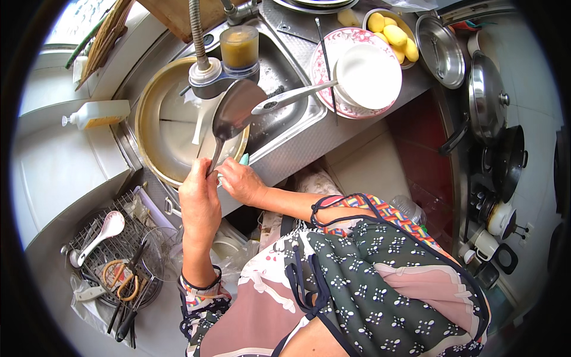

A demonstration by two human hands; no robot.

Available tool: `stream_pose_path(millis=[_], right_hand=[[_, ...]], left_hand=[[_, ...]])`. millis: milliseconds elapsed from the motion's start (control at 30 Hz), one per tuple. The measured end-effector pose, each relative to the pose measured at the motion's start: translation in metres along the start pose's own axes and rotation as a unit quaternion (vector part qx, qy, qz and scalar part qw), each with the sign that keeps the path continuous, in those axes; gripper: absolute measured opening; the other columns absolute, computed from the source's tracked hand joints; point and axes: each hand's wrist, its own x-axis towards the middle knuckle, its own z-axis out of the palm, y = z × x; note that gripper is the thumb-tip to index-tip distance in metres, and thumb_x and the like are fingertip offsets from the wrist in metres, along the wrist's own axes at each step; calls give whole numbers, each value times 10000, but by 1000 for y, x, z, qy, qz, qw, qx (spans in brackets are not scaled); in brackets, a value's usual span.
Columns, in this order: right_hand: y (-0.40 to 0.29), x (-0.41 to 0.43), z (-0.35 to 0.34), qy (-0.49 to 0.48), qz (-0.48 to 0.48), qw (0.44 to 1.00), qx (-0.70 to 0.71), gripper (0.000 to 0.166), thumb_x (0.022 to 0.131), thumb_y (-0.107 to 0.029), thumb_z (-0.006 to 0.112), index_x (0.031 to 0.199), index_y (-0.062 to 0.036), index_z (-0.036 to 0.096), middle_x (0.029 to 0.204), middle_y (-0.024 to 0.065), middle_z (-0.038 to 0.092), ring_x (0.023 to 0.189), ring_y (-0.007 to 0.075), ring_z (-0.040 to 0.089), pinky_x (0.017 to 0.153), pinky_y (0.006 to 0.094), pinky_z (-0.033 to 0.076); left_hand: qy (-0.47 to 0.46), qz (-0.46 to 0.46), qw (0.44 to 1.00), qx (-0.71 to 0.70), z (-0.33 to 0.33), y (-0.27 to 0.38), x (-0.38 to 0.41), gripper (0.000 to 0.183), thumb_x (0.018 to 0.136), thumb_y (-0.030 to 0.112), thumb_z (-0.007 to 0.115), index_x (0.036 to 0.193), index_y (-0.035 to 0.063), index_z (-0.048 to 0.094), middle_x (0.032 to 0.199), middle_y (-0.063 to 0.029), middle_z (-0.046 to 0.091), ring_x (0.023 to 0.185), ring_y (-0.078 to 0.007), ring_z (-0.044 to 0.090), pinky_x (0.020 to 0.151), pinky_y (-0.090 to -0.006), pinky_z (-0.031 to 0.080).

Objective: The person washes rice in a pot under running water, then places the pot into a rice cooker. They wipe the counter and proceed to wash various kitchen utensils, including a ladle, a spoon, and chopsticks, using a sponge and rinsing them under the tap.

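Observation:
My left hand (198, 196) grips the handle of a metal wok spatula (238, 109), its broad head pointing up and away from me. Beside it, my right hand (243, 180) is closed at the lower handle, with a bit of teal cloth (244, 159) poking out of the fingers. Both hands are over the near rim of a gold-rimmed basin (147, 134) of cloudy water. A white utensil (198, 122) lies in the basin, partly hidden by the faucet filter (205, 73). The basin stands in a steel sink (285, 116).
Right of the sink, a white bowl (368, 76) sits on a floral plate (321, 58), a grey-handled utensil (285, 98) reaching from it over the sink. Peeled potatoes (397, 35) fill a bowl behind. A utensil rack (116, 232) stands left, below a plastic bottle (102, 114). Lidded pans (486, 98) line the right.

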Motion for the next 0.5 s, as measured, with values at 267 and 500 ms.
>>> stream_pose_path(millis=[267, 500], right_hand=[[32, -12, 63, -27, -15, 997, 76, 280, 910, -57, 563, 1187, -30, 527, 983, 103, 508, 917, 231, 558, 762, 342, 489], [28, -10, 54, 7, 8, 983, 184, 222, 950, -36, 484, 1158, -75, 551, 989, 39, 452, 860, 158, 487, 759, 278, 425]], left_hand=[[-86, 0, 988, 127, 89, -18, 41, 258, 757, -43, 546, 1013, -64, 573, 853, -309, 650, 847, -497, 641, 721, -545, 501], [49, -7, 997, -63, 191, -18, 129, 121, 908, 71, 531, 956, -37, 554, 811, -227, 654, 695, -392, 648, 618, -475, 509]])
